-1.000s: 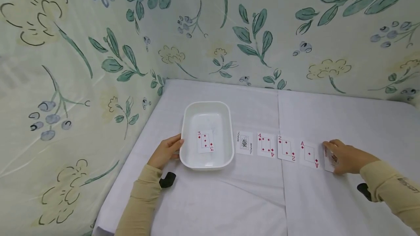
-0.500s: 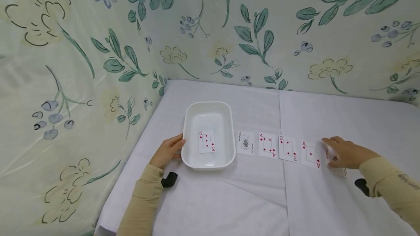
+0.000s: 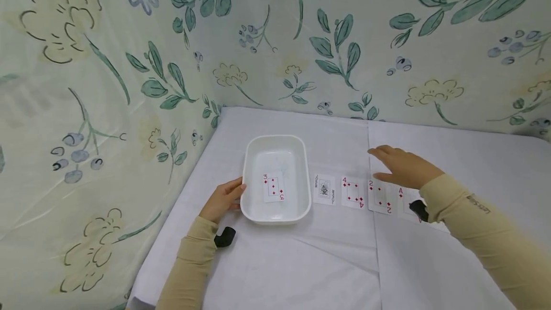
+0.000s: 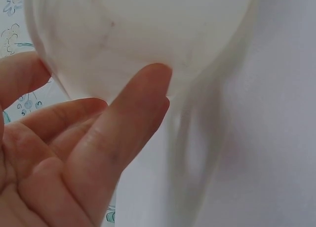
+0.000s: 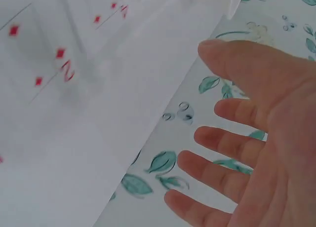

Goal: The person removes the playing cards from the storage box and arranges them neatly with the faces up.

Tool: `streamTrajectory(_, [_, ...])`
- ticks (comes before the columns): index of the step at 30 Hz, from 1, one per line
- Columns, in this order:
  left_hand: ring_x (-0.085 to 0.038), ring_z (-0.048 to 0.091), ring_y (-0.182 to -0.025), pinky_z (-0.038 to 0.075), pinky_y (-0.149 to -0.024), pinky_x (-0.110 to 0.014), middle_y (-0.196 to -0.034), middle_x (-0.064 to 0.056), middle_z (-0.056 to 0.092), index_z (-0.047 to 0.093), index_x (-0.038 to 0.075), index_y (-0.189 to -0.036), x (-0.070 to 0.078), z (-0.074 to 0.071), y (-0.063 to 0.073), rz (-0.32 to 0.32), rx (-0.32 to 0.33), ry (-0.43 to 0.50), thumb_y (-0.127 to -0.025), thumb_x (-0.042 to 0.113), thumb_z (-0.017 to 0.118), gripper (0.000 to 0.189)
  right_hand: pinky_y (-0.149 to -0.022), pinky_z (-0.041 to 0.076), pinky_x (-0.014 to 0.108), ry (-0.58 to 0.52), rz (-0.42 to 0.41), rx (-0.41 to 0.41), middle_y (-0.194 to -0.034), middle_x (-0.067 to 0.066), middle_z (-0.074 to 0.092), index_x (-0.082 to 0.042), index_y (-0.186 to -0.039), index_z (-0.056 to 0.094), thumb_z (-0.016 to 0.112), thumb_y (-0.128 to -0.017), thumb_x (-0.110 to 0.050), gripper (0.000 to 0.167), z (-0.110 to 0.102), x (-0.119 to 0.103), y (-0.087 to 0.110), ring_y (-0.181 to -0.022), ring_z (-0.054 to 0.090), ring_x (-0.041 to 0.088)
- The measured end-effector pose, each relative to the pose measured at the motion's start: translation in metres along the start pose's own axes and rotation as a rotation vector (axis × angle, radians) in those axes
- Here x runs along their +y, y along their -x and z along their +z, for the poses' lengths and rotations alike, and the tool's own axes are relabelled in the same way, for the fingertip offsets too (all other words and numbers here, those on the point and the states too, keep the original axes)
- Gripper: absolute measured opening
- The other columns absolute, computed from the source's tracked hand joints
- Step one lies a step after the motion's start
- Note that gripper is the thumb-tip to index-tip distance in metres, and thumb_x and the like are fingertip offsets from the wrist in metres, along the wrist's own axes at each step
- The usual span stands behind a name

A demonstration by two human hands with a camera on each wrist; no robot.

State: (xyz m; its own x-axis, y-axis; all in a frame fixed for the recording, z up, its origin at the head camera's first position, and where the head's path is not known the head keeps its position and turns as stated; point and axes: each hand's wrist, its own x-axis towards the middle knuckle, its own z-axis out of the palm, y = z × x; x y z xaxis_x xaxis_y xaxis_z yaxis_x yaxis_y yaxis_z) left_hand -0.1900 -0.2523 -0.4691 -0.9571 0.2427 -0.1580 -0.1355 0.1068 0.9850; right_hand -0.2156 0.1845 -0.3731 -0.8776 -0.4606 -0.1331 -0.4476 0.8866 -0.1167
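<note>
At the left side of a white tray [image 3: 253,149], my left hand [image 3: 221,200] holds its wall, thumb and fingertips against the plastic in the left wrist view. A three of diamonds [image 3: 273,187] lies face up inside the tray. My right hand [image 3: 402,166] hovers over the card row with fingers extended and nothing in it. Below it are a two of diamonds [image 3: 380,200] and a partly covered ace of diamonds [image 3: 406,204]. The four of diamonds [image 3: 352,193] and a joker [image 3: 325,189] lie between that hand and the tray.
A white cloth [image 3: 284,262] covers the table. Floral fabric [image 3: 275,37] hangs along its back and left side. The right sleeve [image 3: 473,224] hides the row's right end, where a card's pale edge shows.
My right hand has let go of the rightmost card and moved left and up, its fingers straightening. The left hand has stayed on the tray.
</note>
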Motion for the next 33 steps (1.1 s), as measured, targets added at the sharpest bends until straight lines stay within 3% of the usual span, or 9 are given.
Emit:
streamTrajectory(6, [-0.036,0.06,-0.092,0.052,-0.071,-0.041,-0.121,-0.027,0.049,0.038,-0.001,-0.135,-0.002,-0.002,0.001,0.01,-0.017,-0.009,-0.094,0.02,0.05,0.048,-0.09,0.039,0.05,-0.02,-0.114,0.037,-0.13,0.022,0.041,-0.001,-0.133,0.039,0.065,-0.084,-0.027,0.062,0.005,-0.041,-0.041,-0.114,0.043,0.038])
streamTrajectory(14, [-0.035,0.06,-0.092,0.052,-0.07,-0.04,-0.122,-0.025,0.05,0.038,0.0,-0.135,-0.002,-0.002,0.0,0.003,0.001,-0.013,-0.094,0.017,0.049,0.046,-0.093,0.037,0.048,-0.08,-0.191,0.05,-0.132,0.018,0.042,-0.004,-0.134,0.04,0.064,-0.084,-0.029,0.061,0.009,-0.096,-0.086,-0.117,0.042,0.034])
streamTrajectory(21, [-0.035,0.06,-0.091,0.052,-0.069,-0.038,-0.12,-0.026,0.051,0.039,0.0,-0.135,-0.001,-0.002,0.0,0.017,-0.007,-0.011,-0.094,0.021,0.051,0.047,-0.095,0.037,0.043,-0.074,-0.219,-0.026,-0.134,0.014,0.04,-0.007,-0.134,0.04,0.062,-0.085,-0.032,0.059,0.012,-0.144,-0.119,-0.118,0.042,0.03])
streamTrajectory(24, [-0.039,0.058,-0.093,0.052,-0.07,-0.037,-0.121,-0.028,0.049,0.037,-0.002,-0.135,0.01,-0.001,0.005,0.013,-0.021,-0.005,-0.094,0.018,0.049,0.047,-0.096,0.036,0.04,-0.038,-0.229,-0.065,-0.133,0.012,0.041,-0.008,-0.134,0.042,0.063,-0.085,-0.032,0.059,0.015,-0.16,-0.131,-0.118,0.042,0.028])
streamTrajectory(28, [-0.045,0.054,-0.098,0.051,-0.073,-0.041,-0.123,-0.032,0.045,0.034,-0.006,-0.135,0.024,0.002,0.011,0.008,-0.046,-0.012,-0.095,0.013,0.046,0.046,-0.094,0.038,0.041,0.016,-0.25,-0.098,-0.132,0.011,0.043,-0.01,-0.133,0.044,0.065,-0.083,-0.032,0.059,0.017,-0.178,-0.144,-0.116,0.044,0.028])
streamTrajectory(33, [-0.046,0.053,-0.098,0.049,-0.076,-0.046,-0.123,-0.032,0.044,0.033,-0.006,-0.135,0.027,0.003,0.013,0.017,-0.058,-0.023,-0.095,0.013,0.046,0.046,-0.092,0.039,0.042,0.09,-0.255,-0.144,-0.133,0.009,0.043,-0.014,-0.131,0.047,0.068,-0.08,-0.034,0.059,0.025,-0.192,-0.154,-0.117,0.043,0.029])
